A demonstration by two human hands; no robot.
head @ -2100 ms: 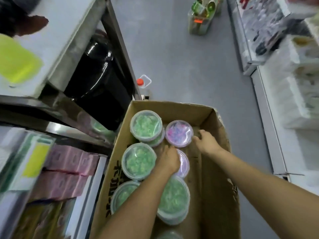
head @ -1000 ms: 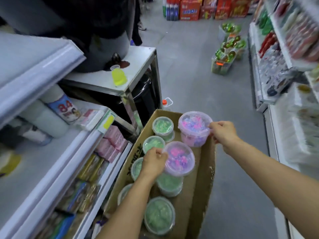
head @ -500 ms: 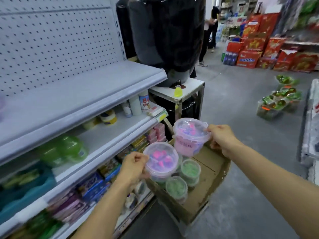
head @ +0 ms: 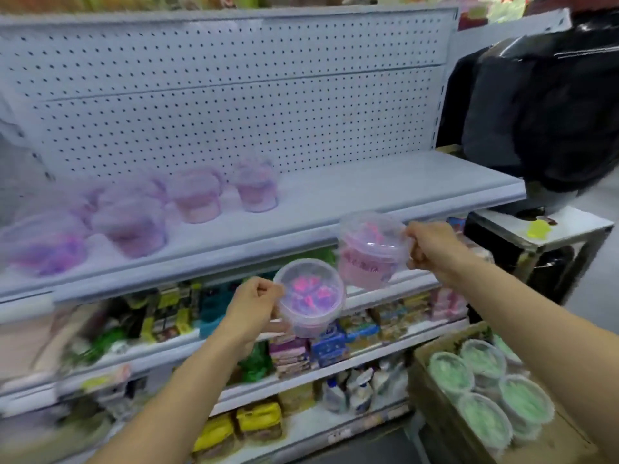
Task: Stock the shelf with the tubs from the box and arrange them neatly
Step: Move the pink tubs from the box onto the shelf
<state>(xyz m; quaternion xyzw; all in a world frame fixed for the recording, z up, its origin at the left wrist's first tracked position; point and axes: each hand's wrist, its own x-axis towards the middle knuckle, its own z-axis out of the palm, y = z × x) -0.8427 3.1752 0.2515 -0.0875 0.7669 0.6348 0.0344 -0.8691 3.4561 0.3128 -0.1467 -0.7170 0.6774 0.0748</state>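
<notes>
Our left hand [head: 249,304] grips a pink-filled tub [head: 310,296] by its rim, our right hand [head: 430,247] pinches another tub [head: 370,251], both below the shelf [head: 385,189], where perhaps five blurred purple tubs [head: 194,195] stand.

We find the white shelf [head: 385,185] bare along its right half, from the last pink tub [head: 256,189] to the right end, so a hand can pass there. Toward its left end, blurred pink tubs [head: 130,226] crowd it from front edge to back. The pegboard [head: 234,105] closes the rear; a black container [head: 549,105] stands beyond the right end.
</notes>
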